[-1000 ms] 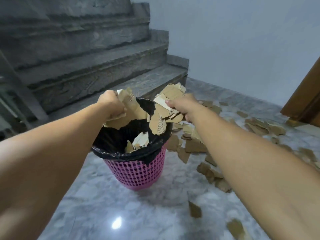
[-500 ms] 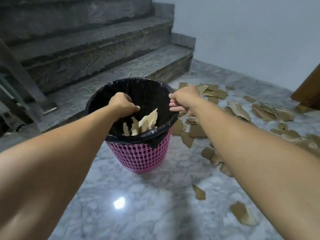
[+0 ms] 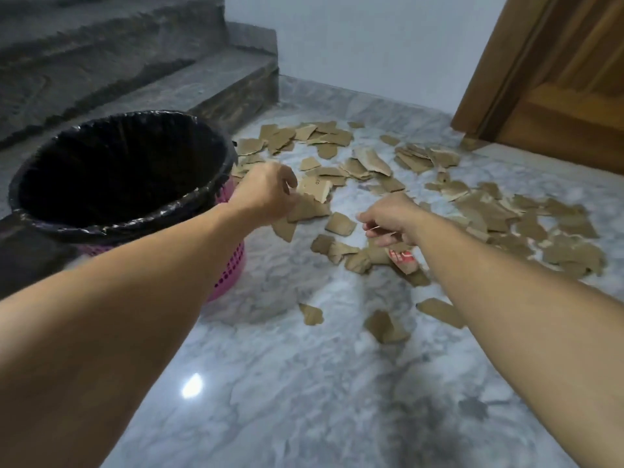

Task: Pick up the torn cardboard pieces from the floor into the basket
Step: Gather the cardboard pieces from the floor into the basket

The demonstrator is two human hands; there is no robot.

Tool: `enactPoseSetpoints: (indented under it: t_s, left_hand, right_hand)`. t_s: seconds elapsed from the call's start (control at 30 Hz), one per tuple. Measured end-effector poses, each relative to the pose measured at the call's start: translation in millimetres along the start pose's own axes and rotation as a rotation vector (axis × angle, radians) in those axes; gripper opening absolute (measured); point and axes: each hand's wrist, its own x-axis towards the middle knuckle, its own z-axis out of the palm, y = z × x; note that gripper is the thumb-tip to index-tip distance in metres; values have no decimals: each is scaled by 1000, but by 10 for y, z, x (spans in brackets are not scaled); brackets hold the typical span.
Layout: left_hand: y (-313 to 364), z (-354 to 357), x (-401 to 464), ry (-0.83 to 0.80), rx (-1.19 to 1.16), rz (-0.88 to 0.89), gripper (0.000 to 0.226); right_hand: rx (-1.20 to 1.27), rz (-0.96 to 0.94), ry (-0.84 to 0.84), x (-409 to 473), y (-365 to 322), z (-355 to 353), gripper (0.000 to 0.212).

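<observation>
Torn brown cardboard pieces (image 3: 341,223) lie scattered over the grey marble floor, from beside the basket out to the right. The pink basket (image 3: 233,265) with a black liner (image 3: 202,197) stands at the left; its inside is dark and I cannot see its contents. My left hand (image 3: 266,192) hangs just right of the basket rim, fingers loosely apart, fingertips close to a cardboard piece (image 3: 309,209). My right hand (image 3: 393,219) hovers over a small heap that includes a red-printed piece (image 3: 401,257), fingers curled downward with nothing visibly held.
Dark stone stairs (image 3: 189,89) rise behind the basket. A wooden door and frame (image 3: 553,82) stand at the far right, against a white wall (image 3: 371,45). A few stray pieces (image 3: 385,327) lie nearer me on the marble floor (image 3: 304,400).
Both hands dropped their cardboard into the basket, then moved right and down to the pieces on the floor. My view has swung right, toward the scattered pile.
</observation>
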Motion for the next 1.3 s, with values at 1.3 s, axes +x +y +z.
enactPoseSetpoints:
  t_s: [1.3]
  left_hand:
    - [-586,2477,178,-854,109,-6,21]
  right_hand:
    - [-755,133,-92,1430,1086,-332,53]
